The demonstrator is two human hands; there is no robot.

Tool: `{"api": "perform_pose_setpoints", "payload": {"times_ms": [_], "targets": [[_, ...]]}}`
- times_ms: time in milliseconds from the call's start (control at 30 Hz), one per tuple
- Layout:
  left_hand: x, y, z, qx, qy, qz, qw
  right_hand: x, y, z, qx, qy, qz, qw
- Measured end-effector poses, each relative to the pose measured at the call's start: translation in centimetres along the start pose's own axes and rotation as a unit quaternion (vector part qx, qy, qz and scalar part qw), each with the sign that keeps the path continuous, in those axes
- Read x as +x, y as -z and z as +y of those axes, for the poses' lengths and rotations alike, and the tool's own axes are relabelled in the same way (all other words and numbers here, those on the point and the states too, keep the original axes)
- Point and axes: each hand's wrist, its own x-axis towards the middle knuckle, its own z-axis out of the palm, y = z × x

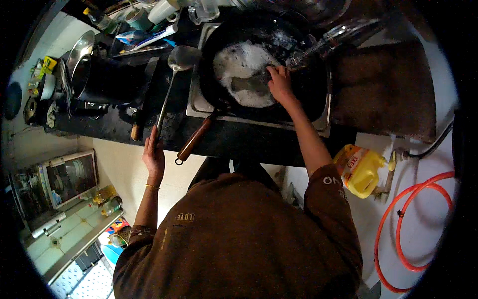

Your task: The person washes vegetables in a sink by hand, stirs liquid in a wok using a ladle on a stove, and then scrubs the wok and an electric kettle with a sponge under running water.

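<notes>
My left hand [154, 156] grips the handle of a metal wok spatula or ladle [183, 59], whose broad head lies just left of the sink [194, 104]. My right hand [280, 83] is over foamy water [242, 59] in a large black wok [313, 101] set in the sink. Its fingertips reach the suds; whether they hold anything is hard to tell. The wok's brown wooden handle [195, 139] points towards me over the counter's front edge. Beyond my right hand a shiny faucet [317, 46] reaches over the wok.
A dark pot [112, 80] and a wooden-handled knife [136, 130] lie on the left counter [168, 127]. Mugs [162, 13] and a glass jug [204, 11] stand behind. A yellow detergent jug [360, 170] and a red hose [399, 224] are at the lower right.
</notes>
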Motion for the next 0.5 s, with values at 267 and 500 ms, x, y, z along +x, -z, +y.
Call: {"api": "perform_pose_setpoints", "payload": {"times_ms": [267, 500], "targets": [[1.8, -3.6, 0.5, 0.094, 0.020, 0.043, 0.995, 0.7, 0.2, -3.0, -0.093, 0.031, -0.012, 0.995], [3.7, -4.4, 6.2, 0.008, -0.013, -0.253, 0.967, 3.2, -3.0, 3.4, -0.117, 0.028, 0.105, 0.987]]}}
